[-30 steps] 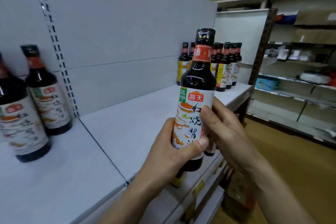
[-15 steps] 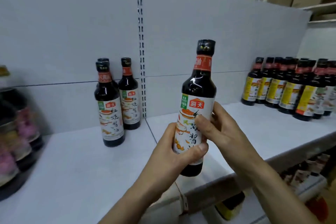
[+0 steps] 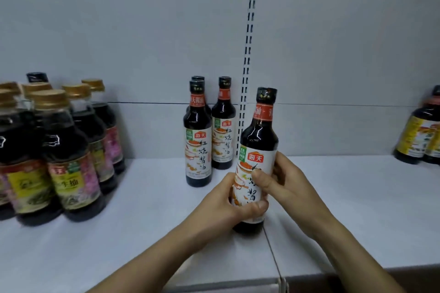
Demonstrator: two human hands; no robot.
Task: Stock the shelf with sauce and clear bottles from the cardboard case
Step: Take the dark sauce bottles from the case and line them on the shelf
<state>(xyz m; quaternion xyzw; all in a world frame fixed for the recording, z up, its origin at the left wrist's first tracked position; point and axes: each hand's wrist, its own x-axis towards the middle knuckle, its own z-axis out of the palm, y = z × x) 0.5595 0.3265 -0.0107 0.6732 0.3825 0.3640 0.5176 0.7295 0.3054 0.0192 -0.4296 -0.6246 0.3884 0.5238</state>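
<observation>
Dark sauce bottle (image 3: 258,140), nearly upright with its cap tipped slightly rightward, shown low over the white shelf (image 3: 345,209), above the seam between two shelf boards. The bottle was gripped by both hands. The left hand (image 3: 221,207) was wrapped round the lower part of the label, with the thumb laid across the front. The right hand (image 3: 289,185) was curled round the label from the opposite side, its thumb pressed on the front. Whether the base was touching the shelf could not be told. Three matching bottles (image 3: 198,150) were stood behind and to the left, near the grey back panel (image 3: 142,31) and just beside the slotted upright (image 3: 247,66). A cluster of gold-capped bottles (image 3: 66,150) was seen at far left. Yellow-labelled bottles (image 3: 421,135) were cut off by the right edge.
</observation>
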